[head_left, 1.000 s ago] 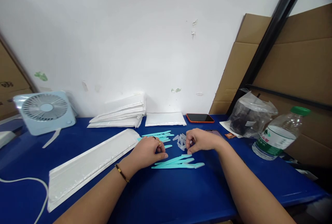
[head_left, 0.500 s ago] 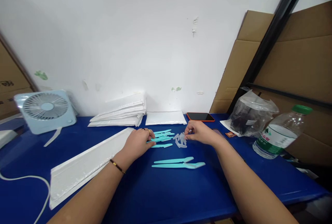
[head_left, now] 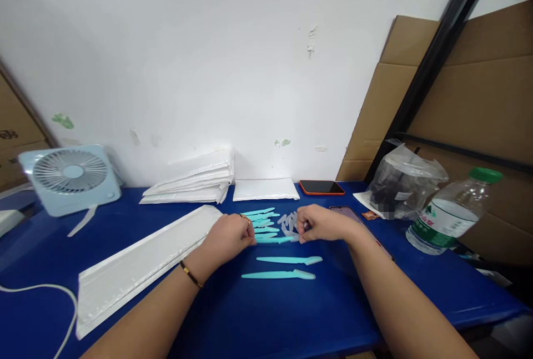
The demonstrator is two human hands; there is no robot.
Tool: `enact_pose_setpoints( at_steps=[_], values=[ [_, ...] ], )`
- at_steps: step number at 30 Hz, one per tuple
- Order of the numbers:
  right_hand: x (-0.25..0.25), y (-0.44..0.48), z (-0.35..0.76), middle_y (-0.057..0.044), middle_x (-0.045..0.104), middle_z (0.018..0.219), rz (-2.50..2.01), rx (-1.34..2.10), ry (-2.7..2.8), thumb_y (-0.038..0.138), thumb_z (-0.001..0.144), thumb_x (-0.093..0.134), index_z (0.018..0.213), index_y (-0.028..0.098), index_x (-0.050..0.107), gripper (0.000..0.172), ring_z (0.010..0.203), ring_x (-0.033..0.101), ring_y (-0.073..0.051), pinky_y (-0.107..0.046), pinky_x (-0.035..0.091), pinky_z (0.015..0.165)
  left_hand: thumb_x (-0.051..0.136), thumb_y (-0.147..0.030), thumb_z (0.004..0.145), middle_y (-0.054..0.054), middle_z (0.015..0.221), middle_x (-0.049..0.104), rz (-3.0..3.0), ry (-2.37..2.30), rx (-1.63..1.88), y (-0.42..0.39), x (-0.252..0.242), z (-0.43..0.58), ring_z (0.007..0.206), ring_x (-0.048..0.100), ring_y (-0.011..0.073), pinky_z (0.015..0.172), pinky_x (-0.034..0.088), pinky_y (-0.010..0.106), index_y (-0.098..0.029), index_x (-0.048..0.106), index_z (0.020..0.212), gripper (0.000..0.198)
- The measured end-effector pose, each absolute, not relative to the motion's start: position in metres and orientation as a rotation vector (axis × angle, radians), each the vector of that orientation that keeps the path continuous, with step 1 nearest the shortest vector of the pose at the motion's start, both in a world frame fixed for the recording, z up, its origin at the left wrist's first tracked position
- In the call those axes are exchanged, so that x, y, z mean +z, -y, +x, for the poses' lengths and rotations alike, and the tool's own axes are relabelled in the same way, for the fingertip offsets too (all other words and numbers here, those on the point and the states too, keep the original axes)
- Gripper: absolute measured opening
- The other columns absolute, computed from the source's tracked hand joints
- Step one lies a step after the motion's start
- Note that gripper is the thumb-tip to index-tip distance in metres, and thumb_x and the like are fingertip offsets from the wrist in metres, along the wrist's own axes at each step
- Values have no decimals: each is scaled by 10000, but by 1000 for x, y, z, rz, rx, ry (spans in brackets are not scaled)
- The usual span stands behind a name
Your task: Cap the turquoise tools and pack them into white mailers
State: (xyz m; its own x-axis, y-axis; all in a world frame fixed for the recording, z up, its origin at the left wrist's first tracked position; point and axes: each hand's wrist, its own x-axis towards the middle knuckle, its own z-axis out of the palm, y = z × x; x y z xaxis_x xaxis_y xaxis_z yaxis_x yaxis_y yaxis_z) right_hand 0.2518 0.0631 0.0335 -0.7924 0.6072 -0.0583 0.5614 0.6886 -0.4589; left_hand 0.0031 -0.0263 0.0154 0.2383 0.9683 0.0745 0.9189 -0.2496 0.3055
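My left hand and my right hand hold the two ends of one teal plastic stick just above the blue table. Both hands are closed in a pinch. Behind the stick lie several more teal sticks and a small heap of clear plastic caps, close to my right fingers. Two capped teal sticks lie side by side nearer to me.
A long white padded strip lies at the left, with stacked white envelopes behind it. A small fan stands far left. Two phones, a plastic bag and a water bottle are at the right. Cardboard leans behind.
Both hands came together on one teal stick from the far heap, now held at both ends. The two capped sticks near me now lie slightly apart.
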Motion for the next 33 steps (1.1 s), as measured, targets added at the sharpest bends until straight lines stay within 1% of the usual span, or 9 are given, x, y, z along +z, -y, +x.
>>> enact_pose_setpoints(
  at_steps=[4,9,14,19,23,26,29,31,33],
  values=[
    [36,-73,262,-38,615,804,-1079,569,2574,349,653,695,728,166,661,201,723,548,-156,-234,393,608,596,-372,695,2,793,639,2233,-1957,498,24,20,-7,719,562,162,601,353,253,-227,631,773,169],
    [38,-69,266,-10,628,750,-1013,833,2953,402,557,742,729,183,709,281,687,549,-151,-216,374,547,613,-472,678,-19,816,633,2274,-1665,454,35,15,16,730,566,147,605,359,234,-254,646,819,262],
    [33,-61,260,1,614,692,-987,944,3093,333,571,735,707,159,697,223,599,523,-122,-209,356,506,613,-417,694,-37,758,637,2267,-1616,337,37,9,27,681,557,129,546,330,227,-263,658,757,172],
    [36,-63,262,-23,606,820,-828,770,2910,323,694,663,758,166,669,170,693,535,-129,-216,383,586,608,-390,701,-25,757,649,2196,-1739,409,29,17,9,703,573,141,564,344,235,-243,651,739,157],
    [36,-70,262,-31,577,808,-929,571,2732,294,716,650,714,160,643,134,694,527,-133,-226,378,592,603,-350,702,-18,752,640,2189,-1923,430,22,23,-14,698,568,152,593,351,255,-235,642,709,122],
    [33,-75,260,-32,578,795,-1000,531,2579,290,724,637,715,161,645,129,688,536,-134,-231,383,595,642,-361,662,-3,833,632,2200,-2005,482,24,26,-18,756,569,175,631,369,269,-239,642,827,206],
    [32,-76,261,-31,591,771,-967,565,2551,288,716,636,696,160,649,130,678,548,-135,-230,393,595,655,-436,648,15,928,610,2249,-1817,551,37,27,0,835,563,185,684,393,265,-238,633,880,306],
    [33,-75,263,-32,602,766,-918,601,2584,282,720,629,686,156,655,133,668,552,-129,-224,398,587,633,-490,667,1,913,608,2283,-1574,482,48,24,17,815,561,167,667,393,249,-250,643,851,303],
    [36,-72,264,-29,616,749,-877,656,2636,301,726,628,697,155,673,156,660,556,-127,-217,397,571,647,-461,665,-15,845,614,2293,-1459,383,55,19,32,759,555,151,611,374,235,-251,642,822,262]
  ],
)
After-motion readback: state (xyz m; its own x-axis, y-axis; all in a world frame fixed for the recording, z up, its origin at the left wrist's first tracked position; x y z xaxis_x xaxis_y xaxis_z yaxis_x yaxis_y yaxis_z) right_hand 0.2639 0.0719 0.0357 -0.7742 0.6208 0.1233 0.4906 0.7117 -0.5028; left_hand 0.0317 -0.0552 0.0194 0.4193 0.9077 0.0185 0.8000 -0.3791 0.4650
